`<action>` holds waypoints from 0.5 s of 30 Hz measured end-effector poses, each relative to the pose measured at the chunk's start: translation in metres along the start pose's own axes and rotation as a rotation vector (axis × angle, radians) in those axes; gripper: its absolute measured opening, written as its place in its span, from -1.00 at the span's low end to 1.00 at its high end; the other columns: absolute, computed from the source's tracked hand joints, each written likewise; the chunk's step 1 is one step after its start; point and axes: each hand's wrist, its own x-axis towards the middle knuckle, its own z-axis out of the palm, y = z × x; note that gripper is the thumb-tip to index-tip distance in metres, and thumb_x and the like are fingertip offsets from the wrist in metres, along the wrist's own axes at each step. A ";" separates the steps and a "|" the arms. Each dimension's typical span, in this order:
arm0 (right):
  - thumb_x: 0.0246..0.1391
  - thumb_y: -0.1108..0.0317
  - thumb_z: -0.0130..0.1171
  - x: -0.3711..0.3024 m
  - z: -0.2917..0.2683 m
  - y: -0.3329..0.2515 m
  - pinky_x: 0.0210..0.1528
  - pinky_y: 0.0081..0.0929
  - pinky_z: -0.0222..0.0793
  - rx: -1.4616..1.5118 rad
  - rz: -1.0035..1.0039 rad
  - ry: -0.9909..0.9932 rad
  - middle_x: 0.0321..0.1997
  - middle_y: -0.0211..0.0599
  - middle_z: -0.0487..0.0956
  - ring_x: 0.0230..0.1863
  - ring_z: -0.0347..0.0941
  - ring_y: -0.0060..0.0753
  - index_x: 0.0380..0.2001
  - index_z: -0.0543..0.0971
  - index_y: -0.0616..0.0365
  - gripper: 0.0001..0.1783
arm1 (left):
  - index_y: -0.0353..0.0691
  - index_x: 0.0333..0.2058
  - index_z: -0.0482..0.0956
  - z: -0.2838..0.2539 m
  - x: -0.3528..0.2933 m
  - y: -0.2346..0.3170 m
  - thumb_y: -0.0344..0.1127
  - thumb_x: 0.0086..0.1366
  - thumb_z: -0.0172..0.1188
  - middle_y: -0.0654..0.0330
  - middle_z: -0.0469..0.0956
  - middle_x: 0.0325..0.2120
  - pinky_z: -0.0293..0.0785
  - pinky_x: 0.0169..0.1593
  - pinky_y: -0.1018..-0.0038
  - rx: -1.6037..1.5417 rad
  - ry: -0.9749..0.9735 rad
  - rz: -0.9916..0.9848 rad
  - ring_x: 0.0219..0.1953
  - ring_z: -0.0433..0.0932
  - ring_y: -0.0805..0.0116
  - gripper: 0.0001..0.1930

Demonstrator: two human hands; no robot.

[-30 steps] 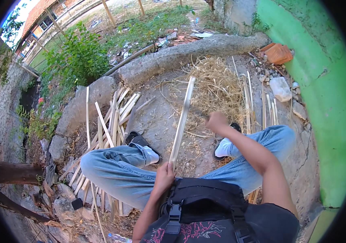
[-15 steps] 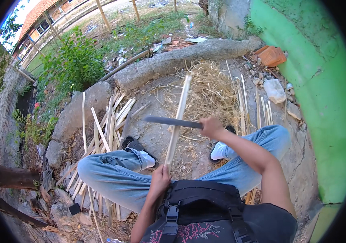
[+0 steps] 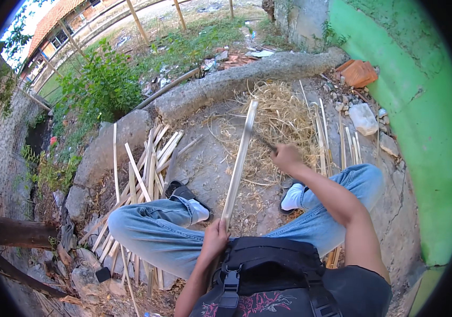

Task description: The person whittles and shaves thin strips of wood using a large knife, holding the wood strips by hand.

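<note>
My left hand (image 3: 216, 236) is closed round the near end of a long pale bamboo strip (image 3: 239, 158), which slants up and away from my lap. In my right hand (image 3: 286, 158) is the handle of a dark-bladed machete (image 3: 262, 139). Its blade is smeared by motion and reaches to the strip's right side, near the far end; whether it touches I cannot tell. Beyond the strip lies a heap of thin curled shavings (image 3: 281, 113) on the ground. My fingers on the machete's handle are partly hidden by the back of the hand.
A loose pile of cut strips (image 3: 149, 169) lies left of my legs, with more upright strips (image 3: 322, 132) on the right. A low concrete kerb (image 3: 194, 92) curves across the far side. A green wall (image 3: 395, 68) rises at right, near a whitish block (image 3: 363, 119) and an orange tile (image 3: 359, 74).
The machete has moved up along the strip toward its far end and turned, its blade now pointing away and left. My right hand moved slightly right and away; my left keeps its hold.
</note>
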 end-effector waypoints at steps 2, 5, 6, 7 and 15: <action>-0.13 0.16 0.17 -0.014 -0.003 -0.005 -0.24 -0.10 0.50 -0.108 -0.477 -0.015 -0.47 0.05 0.61 -0.37 0.58 0.05 -0.50 0.64 0.27 -0.67 | -0.35 -0.50 0.40 0.000 -0.003 0.003 -0.21 0.43 -0.12 0.21 0.37 -0.76 0.27 -0.61 0.43 -0.023 0.020 0.012 -0.72 0.36 0.47 -0.63; -0.15 0.17 0.18 0.023 0.003 0.019 -0.22 -0.11 0.49 -0.069 -0.065 0.006 -0.45 0.09 0.60 -0.33 0.58 0.06 -0.47 0.64 0.28 -0.66 | -0.39 -0.42 0.44 0.002 0.003 0.003 -0.22 0.41 -0.10 -0.04 0.43 -0.69 0.34 -0.50 0.26 0.145 0.045 0.069 -0.62 0.47 0.09 -0.66; -0.15 0.17 0.18 0.030 0.000 0.023 -0.21 -0.10 0.48 -0.030 0.163 0.061 -0.43 0.12 0.60 -0.31 0.58 0.07 -0.46 0.64 0.28 -0.66 | -0.40 -0.39 0.45 0.003 0.003 0.003 -0.23 0.39 -0.09 -0.14 0.45 -0.64 0.36 -0.44 0.20 0.237 0.061 0.162 -0.56 0.50 -0.07 -0.68; -0.15 0.17 0.18 0.032 -0.004 0.026 -0.21 -0.10 0.48 -0.036 0.162 0.042 -0.43 0.12 0.60 -0.31 0.58 0.07 -0.46 0.64 0.28 -0.66 | -0.40 -0.37 0.45 0.002 0.005 0.011 -0.23 0.38 -0.08 -0.19 0.45 -0.59 0.36 -0.40 0.16 0.222 0.039 0.119 -0.49 0.49 -0.17 -0.69; -0.10 0.17 0.17 -0.009 0.006 -0.018 -0.20 -0.11 0.48 0.117 -0.046 -0.124 -0.45 0.09 0.60 -0.33 0.58 0.05 -0.43 0.65 0.26 -0.67 | -0.40 -0.37 0.43 0.002 0.010 0.018 -0.23 0.40 -0.09 -0.19 0.45 -0.61 0.34 -0.43 0.14 0.071 0.023 -0.073 -0.52 0.49 -0.17 -0.69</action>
